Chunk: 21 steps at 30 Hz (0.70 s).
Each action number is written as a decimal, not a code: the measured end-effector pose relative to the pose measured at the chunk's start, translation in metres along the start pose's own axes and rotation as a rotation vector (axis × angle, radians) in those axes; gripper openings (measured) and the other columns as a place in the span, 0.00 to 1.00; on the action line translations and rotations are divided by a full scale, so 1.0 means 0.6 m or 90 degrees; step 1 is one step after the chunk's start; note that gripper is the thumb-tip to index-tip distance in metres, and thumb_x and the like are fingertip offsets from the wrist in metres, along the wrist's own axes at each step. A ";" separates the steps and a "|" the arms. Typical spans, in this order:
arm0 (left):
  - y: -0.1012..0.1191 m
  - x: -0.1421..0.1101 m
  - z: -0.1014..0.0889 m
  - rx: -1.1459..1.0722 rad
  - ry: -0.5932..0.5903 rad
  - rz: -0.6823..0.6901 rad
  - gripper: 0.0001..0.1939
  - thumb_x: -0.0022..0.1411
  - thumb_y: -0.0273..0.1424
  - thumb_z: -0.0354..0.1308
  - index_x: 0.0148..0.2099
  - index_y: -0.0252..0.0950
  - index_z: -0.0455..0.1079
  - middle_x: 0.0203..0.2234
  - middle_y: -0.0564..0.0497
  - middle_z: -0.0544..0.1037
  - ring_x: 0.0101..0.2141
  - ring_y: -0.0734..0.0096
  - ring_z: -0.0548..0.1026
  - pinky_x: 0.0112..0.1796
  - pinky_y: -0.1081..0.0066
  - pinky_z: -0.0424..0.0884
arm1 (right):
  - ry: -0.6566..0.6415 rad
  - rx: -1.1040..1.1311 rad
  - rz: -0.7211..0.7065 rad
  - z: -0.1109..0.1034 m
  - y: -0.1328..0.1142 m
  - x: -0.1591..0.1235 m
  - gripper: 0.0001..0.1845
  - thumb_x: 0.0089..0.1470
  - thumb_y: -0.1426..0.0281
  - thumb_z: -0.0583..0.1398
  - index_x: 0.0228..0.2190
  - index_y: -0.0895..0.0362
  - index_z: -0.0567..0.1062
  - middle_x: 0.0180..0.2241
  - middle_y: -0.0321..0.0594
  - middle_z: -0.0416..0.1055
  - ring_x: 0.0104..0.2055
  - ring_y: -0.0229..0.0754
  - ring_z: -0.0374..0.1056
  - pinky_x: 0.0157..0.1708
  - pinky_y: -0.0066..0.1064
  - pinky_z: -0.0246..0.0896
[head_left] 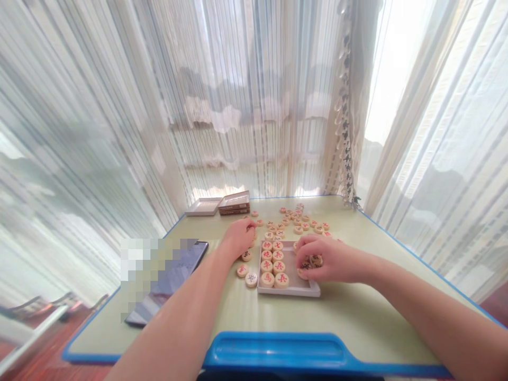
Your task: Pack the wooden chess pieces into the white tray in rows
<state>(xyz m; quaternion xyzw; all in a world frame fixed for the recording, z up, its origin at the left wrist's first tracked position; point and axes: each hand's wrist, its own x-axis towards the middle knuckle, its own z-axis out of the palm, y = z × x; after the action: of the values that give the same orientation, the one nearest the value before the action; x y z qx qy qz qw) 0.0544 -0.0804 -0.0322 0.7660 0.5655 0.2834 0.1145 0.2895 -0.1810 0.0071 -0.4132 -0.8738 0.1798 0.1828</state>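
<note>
A shallow grey tray [291, 290] lies on the pale green table [357, 312] and holds several round wooden chess discs [273, 264] with red characters, set in columns on its left side. My right hand [327, 259] rests over the tray's right part, fingers curled around a few discs [313, 262]. My left hand [238, 237] is just left of the tray's far corner, fingers bent down onto loose discs there. Three more discs [246, 269] lie left of the tray. Many loose discs [297, 219] are scattered beyond it.
A dark phone [174, 278] lies at the left, partly blurred out. A flat box and its open lid [234, 202] sit at the far edge. The table has a blue rim with a blue trough [278, 350] at the near edge. Sheer curtains hang all around.
</note>
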 end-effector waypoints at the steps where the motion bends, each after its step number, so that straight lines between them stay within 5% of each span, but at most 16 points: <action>1: 0.001 0.000 0.000 0.001 -0.001 -0.001 0.13 0.56 0.27 0.47 0.38 0.39 0.73 0.33 0.51 0.77 0.33 0.69 0.73 0.36 0.72 0.68 | -0.005 -0.001 0.001 -0.001 -0.001 0.000 0.05 0.44 0.69 0.61 0.27 0.52 0.77 0.36 0.39 0.69 0.38 0.41 0.66 0.40 0.31 0.61; 7: 0.002 0.000 -0.001 0.019 -0.007 -0.002 0.13 0.56 0.28 0.48 0.39 0.39 0.73 0.34 0.51 0.77 0.34 0.69 0.73 0.36 0.72 0.68 | -0.016 -0.001 0.027 -0.011 -0.001 -0.002 0.10 0.43 0.67 0.62 0.32 0.51 0.76 0.37 0.38 0.67 0.39 0.40 0.64 0.41 0.32 0.60; 21: 0.000 0.000 -0.001 0.046 -0.013 0.032 0.14 0.56 0.29 0.48 0.41 0.38 0.73 0.38 0.50 0.77 0.39 0.66 0.72 0.41 0.70 0.67 | -0.056 0.003 0.003 -0.014 0.003 0.000 0.06 0.44 0.71 0.60 0.27 0.51 0.77 0.31 0.37 0.67 0.36 0.39 0.63 0.38 0.30 0.58</action>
<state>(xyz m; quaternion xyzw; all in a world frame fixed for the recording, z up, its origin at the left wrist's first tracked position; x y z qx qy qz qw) 0.0540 -0.0803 -0.0314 0.7866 0.5547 0.2577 0.0850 0.2944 -0.1787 0.0136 -0.4067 -0.8796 0.2002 0.1446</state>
